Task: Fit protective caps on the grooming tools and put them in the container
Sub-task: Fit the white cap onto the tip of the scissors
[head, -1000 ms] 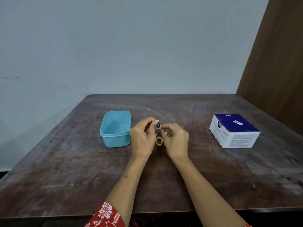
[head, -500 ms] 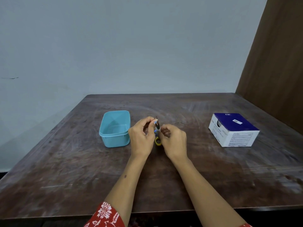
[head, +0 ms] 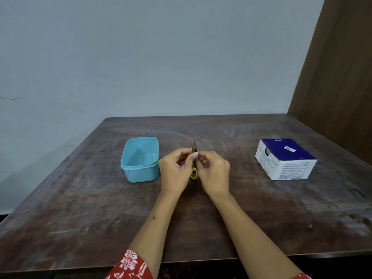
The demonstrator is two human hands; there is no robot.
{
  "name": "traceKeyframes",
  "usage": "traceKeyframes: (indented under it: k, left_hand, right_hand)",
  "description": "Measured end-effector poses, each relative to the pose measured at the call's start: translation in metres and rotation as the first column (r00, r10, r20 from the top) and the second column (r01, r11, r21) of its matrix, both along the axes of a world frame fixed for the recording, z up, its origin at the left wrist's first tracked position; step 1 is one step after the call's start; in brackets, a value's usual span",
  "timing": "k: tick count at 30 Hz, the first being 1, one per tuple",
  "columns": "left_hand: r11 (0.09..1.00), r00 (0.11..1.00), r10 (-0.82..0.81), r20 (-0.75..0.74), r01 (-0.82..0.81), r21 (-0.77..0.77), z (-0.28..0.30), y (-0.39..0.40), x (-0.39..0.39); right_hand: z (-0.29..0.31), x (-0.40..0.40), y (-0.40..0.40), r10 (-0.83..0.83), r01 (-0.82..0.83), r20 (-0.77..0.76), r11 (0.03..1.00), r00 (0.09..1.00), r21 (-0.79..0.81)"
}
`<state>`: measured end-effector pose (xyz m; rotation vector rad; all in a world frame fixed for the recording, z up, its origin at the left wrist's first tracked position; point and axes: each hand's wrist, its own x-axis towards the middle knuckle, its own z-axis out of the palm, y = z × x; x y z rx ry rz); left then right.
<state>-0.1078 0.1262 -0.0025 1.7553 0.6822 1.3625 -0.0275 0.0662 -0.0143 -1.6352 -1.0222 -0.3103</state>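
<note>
Scissors (head: 194,158) with yellow handles stood upright at the table's (head: 261,218) centre, pinched between the left hand (head: 174,171) and right hand (head: 213,172), dark blades pointing up. Just left sat the blue container (head: 140,159); far right, a white-and-blue box (head: 285,159).

- Left hand (head: 174,171) and right hand (head: 215,172) met over mid-table, fingers curled around small scissors (head: 194,156).
- Dark blades pointed up and away; a yellow handle loop showed between the palms.
- Light blue container (head: 140,174) stood just left of the hands, lidless.
- Blue-and-white box (head: 285,160) sat well apart, right, on the brown table (head: 80,208).
</note>
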Motion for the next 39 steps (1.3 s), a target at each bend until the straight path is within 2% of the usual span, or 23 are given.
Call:
traceKeyframes:
  k: [5, 7, 9, 10, 12, 14, 16, 19, 25, 33, 39]
  left_hand:
    - [0.999, 0.998, 0.021, 0.053, -0.022, 0.033, 0.003, -0.001, -0.002]
    - [0.997, 0.996, 0.050, 0.070, -0.054, 0.055, 0.003, 0.000, -0.003]
    - [0.998, 0.995, 0.062, 0.079, -0.064, 0.029, 0.001, 0.002, -0.002]
    - [0.998, 0.996, 0.055, 0.073, -0.055, 0.003, 0.000, 0.003, -0.002]
    - [0.999, 0.999, 0.027, 0.044, -0.026, -0.028, -0.001, 0.004, -0.001]
    - [1.000, 1.000, 0.011, 0.000, -0.011, -0.017, -0.001, 0.003, 0.000]
    - [1.000, 0.999, 0.002, -0.036, -0.002, -0.010, -0.001, 0.001, 0.000]
    - [1.000, 0.997, -0.005, -0.072, 0.004, -0.008, 0.000, 0.000, 0.000]
    - [1.000, 0.994, 0.007, -0.110, -0.008, -0.012, -0.003, 0.001, 0.001]
    - [1.000, 0.988, -0.010, -0.153, 0.013, 0.022, -0.006, 0.004, 0.001]
    - [0.998, 0.985, -0.069, -0.161, 0.070, -0.001, -0.005, 0.002, 0.000]
  right_hand:
    - [-0.004, 0.002, 0.002, 0.024, -0.032, -0.044, 0.981, 0.999, -0.192]
    - [-0.003, 0.004, 0.003, 0.017, -0.035, -0.106, 0.985, 0.994, -0.170]
    - [-0.001, 0.006, 0.003, 0.045, -0.074, -0.279, 0.993, 0.959, -0.094]
    - [0.000, 0.008, 0.003, 0.091, -0.114, -0.402, 0.993, 0.911, -0.032]
    - [0.003, 0.010, 0.004, 0.222, -0.182, -0.629, 0.975, 0.745, 0.130]
    - [0.005, 0.011, 0.004, 0.305, -0.193, -0.724, 0.952, 0.619, 0.236]
    - [0.007, 0.011, 0.004, 0.330, -0.194, -0.740, 0.944, 0.587, 0.267]
    - [0.006, 0.012, 0.004, 0.322, -0.192, -0.727, 0.947, 0.606, 0.259]
    - [0.007, 0.008, 0.003, 0.311, -0.211, -0.637, 0.950, 0.705, 0.231]
    - [0.007, 0.006, 0.002, 0.315, -0.235, -0.561, 0.949, 0.766, 0.212]
    - [0.003, 0.008, 0.003, 0.254, -0.220, -0.519, 0.967, 0.816, 0.129]
